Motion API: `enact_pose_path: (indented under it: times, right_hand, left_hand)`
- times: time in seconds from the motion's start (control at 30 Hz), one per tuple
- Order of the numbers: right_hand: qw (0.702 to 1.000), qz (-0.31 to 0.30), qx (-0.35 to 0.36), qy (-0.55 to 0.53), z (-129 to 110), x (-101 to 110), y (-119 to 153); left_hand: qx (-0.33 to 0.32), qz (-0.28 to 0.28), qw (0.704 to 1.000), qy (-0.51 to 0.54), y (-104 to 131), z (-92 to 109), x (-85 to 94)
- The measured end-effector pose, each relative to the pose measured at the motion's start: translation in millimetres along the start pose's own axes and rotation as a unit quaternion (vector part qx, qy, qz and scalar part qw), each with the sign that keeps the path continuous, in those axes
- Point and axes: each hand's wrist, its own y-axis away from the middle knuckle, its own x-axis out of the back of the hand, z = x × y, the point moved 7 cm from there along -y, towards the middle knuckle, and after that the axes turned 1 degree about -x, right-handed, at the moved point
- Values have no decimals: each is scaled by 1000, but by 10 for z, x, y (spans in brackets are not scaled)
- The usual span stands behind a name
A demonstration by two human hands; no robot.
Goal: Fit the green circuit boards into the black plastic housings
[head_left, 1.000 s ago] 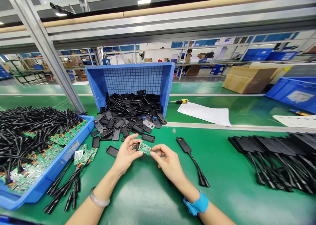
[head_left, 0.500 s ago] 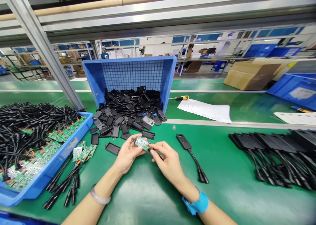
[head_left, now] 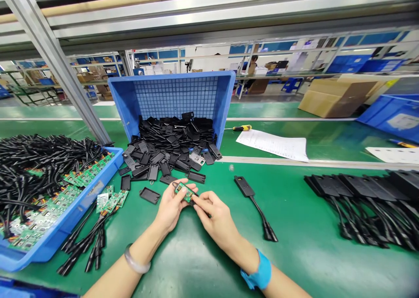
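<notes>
My left hand is closed around a small green circuit board, thumb pressed on its face. Dark edging with a loop shows at the board's upper end, seemingly a black case half under it. At the board's lower right end, the fingertips of my right hand pinch the edge where the wires come out; the exact grip is partly hidden. An open black case half lies just left of my left hand. To the right of my hands rests a closed black case with a cable splitting into plugs.
A tipped blue crate spills black case halves. At left, a blue tray holds wired circuit boards, with several more boards beside it. Cased units lie in a row at right. A screwdriver and paper lie farther back.
The board has turned and tilted in my left hand, and the left thumb has slid up onto its face. My right fingers have shifted slightly left along with its lower end.
</notes>
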Motion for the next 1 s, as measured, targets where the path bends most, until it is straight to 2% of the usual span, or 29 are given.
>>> enact_pose_path:
  times: [0.1, 0.47, 0.67, 0.73, 0.8, 0.9, 1.0]
  right_hand:
    - [1000, -9, -4, 5, 16, -36, 10]
    - [1000, -14, -16, -6, 16, -42, 14]
    - [998, 10, -49, -33, 43, 5, -5]
    - [993, 12, -90, -71, 110, 1, -11]
    - [974, -2, -171, -151, 221, -34, -5]
    - [913, -34, -290, -285, 335, -113, 30]
    - [873, -51, -331, -354, 340, -123, 34]
  left_hand:
    - [2, 28, 1000, 3, -16, -27, 30]
    - [9, 42, 999, -13, -6, -23, 57]
    - [47, -7, 999, 15, 11, -59, -8]
    - [43, -16, 999, 8, 14, -42, -15]
    - [42, -34, 999, -10, 13, -23, -33]
    - [41, -61, 996, -56, 0, 4, -54]
    - [32, -74, 990, -120, -21, 47, -54]
